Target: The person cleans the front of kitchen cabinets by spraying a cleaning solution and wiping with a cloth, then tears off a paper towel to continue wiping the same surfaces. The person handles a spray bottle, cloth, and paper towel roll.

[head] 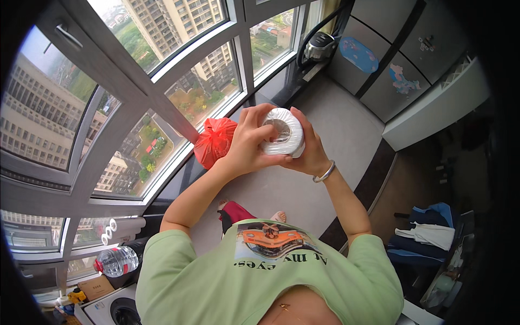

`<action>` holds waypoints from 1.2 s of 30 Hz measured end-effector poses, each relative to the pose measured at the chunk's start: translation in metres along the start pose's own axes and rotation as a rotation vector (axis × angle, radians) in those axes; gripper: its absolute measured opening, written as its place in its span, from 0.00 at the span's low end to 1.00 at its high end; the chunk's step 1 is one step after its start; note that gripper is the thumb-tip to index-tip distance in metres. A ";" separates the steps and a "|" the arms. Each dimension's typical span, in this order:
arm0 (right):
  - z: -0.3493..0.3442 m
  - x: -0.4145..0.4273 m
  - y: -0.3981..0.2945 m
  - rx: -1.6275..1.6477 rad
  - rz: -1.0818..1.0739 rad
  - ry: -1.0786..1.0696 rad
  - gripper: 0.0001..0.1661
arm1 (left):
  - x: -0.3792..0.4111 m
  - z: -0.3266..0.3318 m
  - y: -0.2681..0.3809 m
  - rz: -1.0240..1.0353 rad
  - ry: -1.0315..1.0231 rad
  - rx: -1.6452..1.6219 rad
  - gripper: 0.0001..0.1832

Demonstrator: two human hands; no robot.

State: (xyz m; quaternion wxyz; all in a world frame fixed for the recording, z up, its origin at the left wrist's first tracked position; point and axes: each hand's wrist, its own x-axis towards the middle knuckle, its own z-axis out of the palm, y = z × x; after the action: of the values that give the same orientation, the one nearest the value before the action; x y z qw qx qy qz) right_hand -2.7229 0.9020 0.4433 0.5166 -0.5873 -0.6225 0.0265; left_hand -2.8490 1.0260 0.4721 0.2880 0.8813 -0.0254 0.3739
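A white roll (295, 134) in clear, wrinkled plastic wrap is held up in front of me between both hands. Its round core opening faces up toward the camera. My left hand (252, 138) grips the roll from the left, with one finger bent at the opening and the thumb along the lower edge. On the opposite side, my right hand (312, 148) clasps the outer curve; part of that hand is hidden behind the roll. A tied red plastic bag (215, 142) sits just beyond my left wrist, on the dark ledge by the window.
Windows (203, 89) line the left side. A refrigerator (365, 53) stands at the far right, near a canister-like appliance (319, 46). At lower left are a large water bottle (120, 261), white rolls (126, 229) and a washing machine (109, 308). Folded clothes (426, 235) lie at right.
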 end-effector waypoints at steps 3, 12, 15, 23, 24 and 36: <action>-0.065 -0.026 0.017 -0.075 0.141 0.065 0.54 | 0.036 0.073 0.001 0.013 -0.112 -0.153 0.25; -0.180 -0.070 0.104 -0.158 0.494 0.263 0.57 | 0.137 0.228 -0.006 -0.001 -0.295 -0.291 0.19; -0.205 -0.060 0.133 -0.190 0.601 0.305 0.58 | 0.174 0.275 -0.019 -0.046 -0.251 -0.392 0.16; -0.305 -0.058 0.247 -0.275 0.573 0.566 0.60 | 0.296 0.420 -0.039 0.149 -0.137 -0.442 0.08; -0.318 -0.067 0.262 -0.312 0.580 0.615 0.60 | 0.302 0.442 -0.037 0.168 -0.141 -0.451 0.07; -0.538 -0.183 0.320 -0.257 0.886 0.901 0.58 | 0.405 0.687 0.086 0.271 -0.146 -0.651 0.07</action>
State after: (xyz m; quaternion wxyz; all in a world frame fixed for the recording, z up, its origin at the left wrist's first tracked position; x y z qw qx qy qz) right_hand -2.1757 0.5532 0.3770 0.5932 -0.7993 -0.0413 -0.0867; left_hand -2.1377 0.6616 0.4057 0.4988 0.7565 -0.2800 0.3170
